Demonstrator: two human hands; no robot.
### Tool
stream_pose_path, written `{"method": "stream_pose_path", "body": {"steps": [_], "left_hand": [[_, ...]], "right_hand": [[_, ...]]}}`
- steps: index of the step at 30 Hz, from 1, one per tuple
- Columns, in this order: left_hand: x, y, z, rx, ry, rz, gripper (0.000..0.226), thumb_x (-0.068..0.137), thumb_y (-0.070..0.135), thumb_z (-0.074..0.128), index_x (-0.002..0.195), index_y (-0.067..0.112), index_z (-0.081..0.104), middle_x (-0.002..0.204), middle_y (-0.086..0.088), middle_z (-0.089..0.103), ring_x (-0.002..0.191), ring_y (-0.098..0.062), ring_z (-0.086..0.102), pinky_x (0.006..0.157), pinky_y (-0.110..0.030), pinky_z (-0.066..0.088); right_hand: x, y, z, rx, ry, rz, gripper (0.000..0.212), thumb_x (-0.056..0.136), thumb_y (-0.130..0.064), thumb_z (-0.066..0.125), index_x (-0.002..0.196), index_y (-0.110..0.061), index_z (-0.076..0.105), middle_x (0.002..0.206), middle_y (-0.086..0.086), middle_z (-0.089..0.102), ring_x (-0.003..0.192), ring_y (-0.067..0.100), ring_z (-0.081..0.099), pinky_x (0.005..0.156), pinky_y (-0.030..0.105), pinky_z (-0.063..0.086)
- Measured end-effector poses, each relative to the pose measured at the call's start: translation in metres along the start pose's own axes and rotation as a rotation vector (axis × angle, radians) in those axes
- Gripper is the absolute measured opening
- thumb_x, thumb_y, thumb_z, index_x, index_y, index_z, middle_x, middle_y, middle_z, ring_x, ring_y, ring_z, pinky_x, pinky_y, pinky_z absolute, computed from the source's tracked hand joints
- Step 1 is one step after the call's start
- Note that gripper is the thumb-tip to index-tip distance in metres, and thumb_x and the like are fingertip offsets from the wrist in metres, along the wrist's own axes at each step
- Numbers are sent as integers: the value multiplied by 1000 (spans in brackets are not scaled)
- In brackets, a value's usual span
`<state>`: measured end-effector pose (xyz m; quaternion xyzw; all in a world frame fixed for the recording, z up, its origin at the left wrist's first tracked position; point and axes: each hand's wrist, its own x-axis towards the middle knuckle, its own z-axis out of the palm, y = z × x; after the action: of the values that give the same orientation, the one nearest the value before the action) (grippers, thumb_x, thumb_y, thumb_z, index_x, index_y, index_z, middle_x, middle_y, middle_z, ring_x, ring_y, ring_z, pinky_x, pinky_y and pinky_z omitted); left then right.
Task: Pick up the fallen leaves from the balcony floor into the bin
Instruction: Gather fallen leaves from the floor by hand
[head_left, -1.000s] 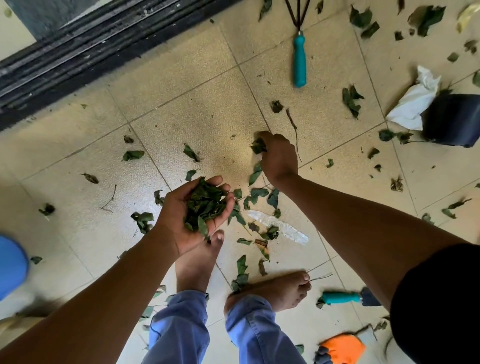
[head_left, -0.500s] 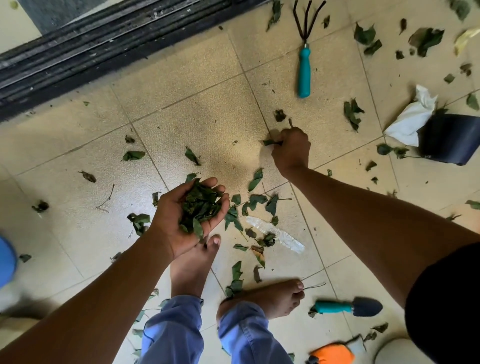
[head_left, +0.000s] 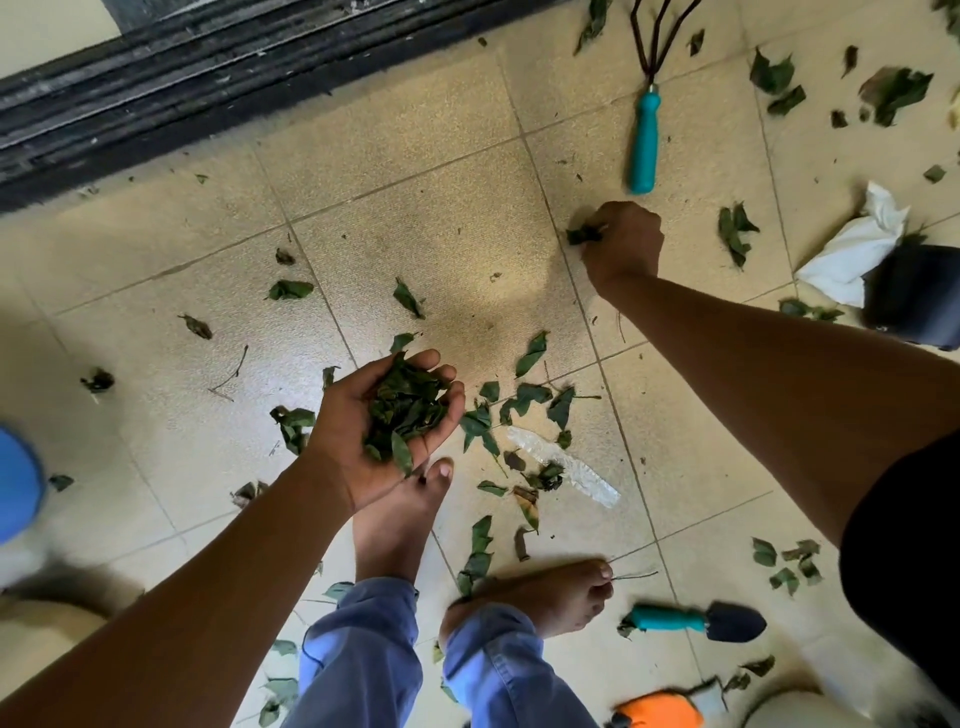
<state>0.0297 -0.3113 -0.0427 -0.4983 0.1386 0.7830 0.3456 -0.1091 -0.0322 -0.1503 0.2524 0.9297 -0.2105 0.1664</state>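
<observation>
Green and brown leaves lie scattered over the beige tiled floor. My left hand is palm up, cupped round a heap of gathered leaves above my left foot. My right hand reaches down to the floor further ahead and pinches a small dark leaf between its fingertips. A loose cluster of leaves lies on the tiles between the two hands. A blue rounded object shows at the left edge; whether it is the bin I cannot tell.
A teal-handled hand rake lies ahead of my right hand, a teal trowel beside my right foot. A dark pot with white cloth lies at right. A clear plastic scrap, an orange item and a dark door track are also there.
My right hand moved further forward and to the right across the floor and now pinches a small leaf. My left hand kept holding its heap of leaves in about the same place.
</observation>
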Motion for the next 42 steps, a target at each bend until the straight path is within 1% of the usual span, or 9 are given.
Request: {"method": "stream_pose_path", "body": {"steps": [5, 10, 15, 19, 22, 24, 28, 35, 42], "left_hand": [[-10, 2, -12, -36, 25, 16, 39, 102, 32, 48, 93, 3, 73, 101, -16, 67, 94, -30, 69, 92, -40, 58], [-21, 6, -21, -56, 55, 26, 37, 101, 32, 49, 96, 3, 71, 100, -16, 67, 91, -30, 68, 82, -39, 61], [-25, 16, -26, -76, 61, 43, 38, 99, 32, 51, 92, 1, 73, 101, -16, 67, 94, -30, 67, 91, -38, 58], [-27, 25, -37, -91, 51, 52, 38, 103, 31, 49, 95, 2, 72, 104, -16, 67, 100, -31, 65, 95, -40, 56], [-31, 31, -46, -110, 44, 54, 40, 104, 30, 49, 91, 2, 74, 102, -15, 68, 97, -30, 68, 96, -39, 56], [-36, 34, -51, -118, 36, 66, 41, 103, 30, 48, 87, 3, 75, 99, -14, 68, 94, -28, 69, 99, -38, 53], [-42, 38, -64, -139, 20, 83, 35, 102, 29, 50, 91, 5, 72, 100, -11, 66, 97, -26, 67, 97, -36, 54], [-45, 37, -71, -192, 15, 119, 30, 100, 28, 51, 97, 5, 70, 101, -12, 67, 95, -28, 68, 96, -36, 55], [-63, 40, -55, -259, -48, 150, 33, 102, 29, 48, 99, 4, 70, 104, -14, 65, 101, -29, 64, 100, -36, 51]], "right_hand": [[-1, -2, 2, -15, -48, 33, 16, 84, -7, 73, 96, -17, 76, 108, 4, 69, 103, 19, 66, 77, 19, 45], [-60, -37, 24, 46, -179, -212, 7, 84, -6, 75, 88, -9, 79, 94, 9, 76, 92, 21, 71, 80, 23, 53], [-117, -69, 54, 40, -362, -407, 14, 69, 1, 70, 76, -10, 75, 80, 7, 74, 83, 28, 70, 73, 33, 54], [-135, -85, 70, 4, -389, -494, 47, 68, 6, 61, 112, -10, 55, 80, 9, 64, 73, 32, 61, 57, 30, 36], [-136, -91, 79, -54, -355, -626, 77, 74, 7, 63, 145, -18, 49, 91, 13, 62, 82, 29, 57, 67, 29, 35], [-131, -94, 86, -81, -353, -671, 78, 78, 6, 64, 150, -17, 48, 106, 21, 65, 97, 37, 62, 77, 35, 45], [-125, -98, 94, -166, -355, -709, 64, 82, 4, 64, 144, -13, 56, 122, 26, 64, 112, 46, 60, 93, 44, 50], [-120, -109, 99, -256, -299, -686, 28, 83, 7, 57, 102, -3, 75, 102, 23, 65, 95, 42, 63, 74, 33, 44], [-155, -138, 43, 197, -214, -551, 19, 76, 6, 72, 83, -10, 79, 82, 3, 73, 76, 12, 65, 70, 30, 54]]}}
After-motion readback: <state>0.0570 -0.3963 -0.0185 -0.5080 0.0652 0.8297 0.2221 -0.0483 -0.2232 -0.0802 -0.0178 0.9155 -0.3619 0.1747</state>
